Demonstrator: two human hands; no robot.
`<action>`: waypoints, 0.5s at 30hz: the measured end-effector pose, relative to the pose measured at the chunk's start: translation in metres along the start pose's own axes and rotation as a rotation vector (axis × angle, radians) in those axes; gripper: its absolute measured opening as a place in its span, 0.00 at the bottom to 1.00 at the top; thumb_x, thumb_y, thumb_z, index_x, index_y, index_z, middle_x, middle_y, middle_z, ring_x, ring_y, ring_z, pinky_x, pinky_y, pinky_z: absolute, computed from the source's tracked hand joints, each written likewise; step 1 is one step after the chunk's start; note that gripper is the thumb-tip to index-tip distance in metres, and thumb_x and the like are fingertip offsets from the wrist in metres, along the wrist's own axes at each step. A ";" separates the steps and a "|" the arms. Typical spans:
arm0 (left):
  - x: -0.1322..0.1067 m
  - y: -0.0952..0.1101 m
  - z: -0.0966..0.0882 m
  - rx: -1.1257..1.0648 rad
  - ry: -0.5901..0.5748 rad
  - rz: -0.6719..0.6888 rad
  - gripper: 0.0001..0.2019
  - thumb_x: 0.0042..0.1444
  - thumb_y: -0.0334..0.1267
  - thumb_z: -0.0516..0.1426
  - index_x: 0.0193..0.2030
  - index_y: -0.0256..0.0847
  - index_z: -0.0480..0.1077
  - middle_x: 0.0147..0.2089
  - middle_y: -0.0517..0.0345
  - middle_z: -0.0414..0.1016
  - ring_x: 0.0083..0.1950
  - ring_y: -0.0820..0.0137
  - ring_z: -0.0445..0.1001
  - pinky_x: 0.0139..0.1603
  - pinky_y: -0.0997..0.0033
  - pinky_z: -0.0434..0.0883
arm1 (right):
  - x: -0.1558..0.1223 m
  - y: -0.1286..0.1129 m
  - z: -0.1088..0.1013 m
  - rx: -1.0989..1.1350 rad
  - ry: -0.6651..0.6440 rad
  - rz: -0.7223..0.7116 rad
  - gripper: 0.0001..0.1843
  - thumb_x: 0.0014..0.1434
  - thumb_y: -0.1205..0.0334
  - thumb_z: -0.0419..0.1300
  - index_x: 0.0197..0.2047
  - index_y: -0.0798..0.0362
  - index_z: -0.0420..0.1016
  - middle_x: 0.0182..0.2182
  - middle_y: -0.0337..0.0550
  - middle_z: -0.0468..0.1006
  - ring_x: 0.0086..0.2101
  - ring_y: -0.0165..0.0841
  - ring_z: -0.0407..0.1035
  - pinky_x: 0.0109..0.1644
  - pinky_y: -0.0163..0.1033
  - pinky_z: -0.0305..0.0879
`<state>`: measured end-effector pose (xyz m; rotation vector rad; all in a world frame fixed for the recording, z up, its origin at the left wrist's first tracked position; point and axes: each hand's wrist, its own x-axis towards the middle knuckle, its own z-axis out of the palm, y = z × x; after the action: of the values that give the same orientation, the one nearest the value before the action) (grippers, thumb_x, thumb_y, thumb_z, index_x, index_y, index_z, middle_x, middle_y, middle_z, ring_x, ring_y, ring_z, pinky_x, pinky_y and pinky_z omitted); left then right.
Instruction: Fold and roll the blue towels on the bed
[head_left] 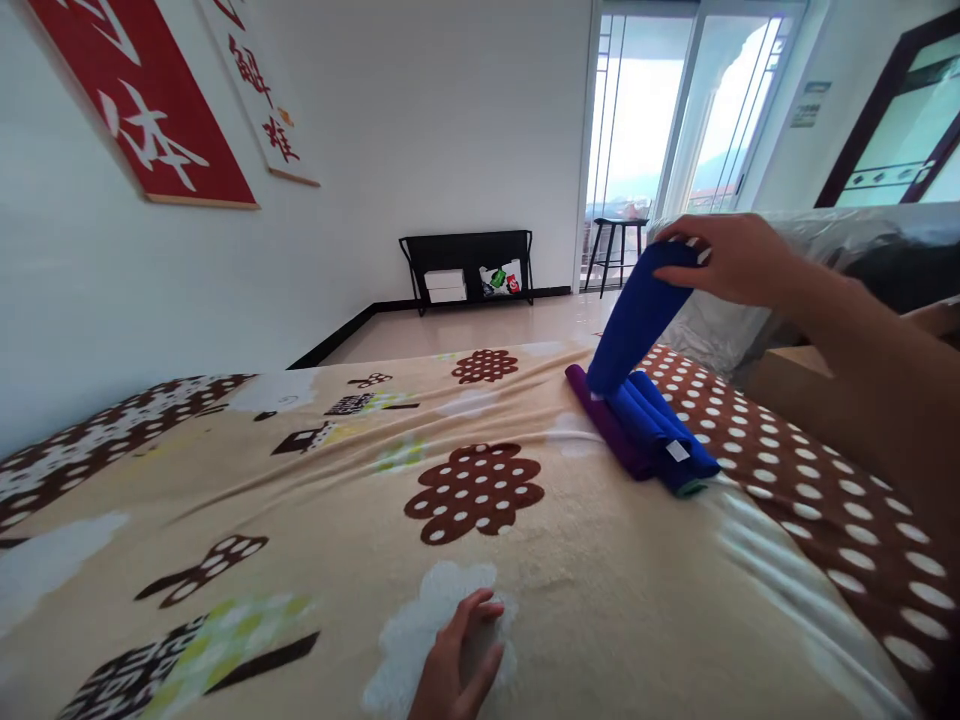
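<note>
My right hand is raised over the far right of the bed and pinches the top end of a rolled blue cloth, which stands tilted with its lower end on a small pile. That pile holds folded blue cloths lying on a purple one, with a white label showing at the near end. My left hand rests flat at the bed's near edge, fingers spread, holding nothing. The bed is covered by a beige blanket with brown dotted patches.
A white wall with red and white banners runs along the left. A black low shelf with boxes stands against the far wall. A dark stool sits by the glass doors. Plastic-wrapped furniture and a cardboard box lie to the right.
</note>
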<state>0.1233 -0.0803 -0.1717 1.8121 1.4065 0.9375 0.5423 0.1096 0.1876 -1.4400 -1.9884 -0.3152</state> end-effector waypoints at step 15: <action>0.002 0.001 -0.005 0.052 -0.045 -0.033 0.19 0.60 0.54 0.54 0.52 0.48 0.75 0.53 0.51 0.79 0.56 0.59 0.75 0.58 0.57 0.73 | -0.238 0.094 0.247 -0.141 -0.094 0.411 0.48 0.58 0.35 0.55 0.71 0.50 0.42 0.67 0.60 0.53 0.62 0.55 0.56 0.58 0.60 0.58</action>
<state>0.1201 -0.0783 -0.1681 1.8313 1.4413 0.8456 0.5812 0.0976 -0.1655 -1.9393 -1.7125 -0.2106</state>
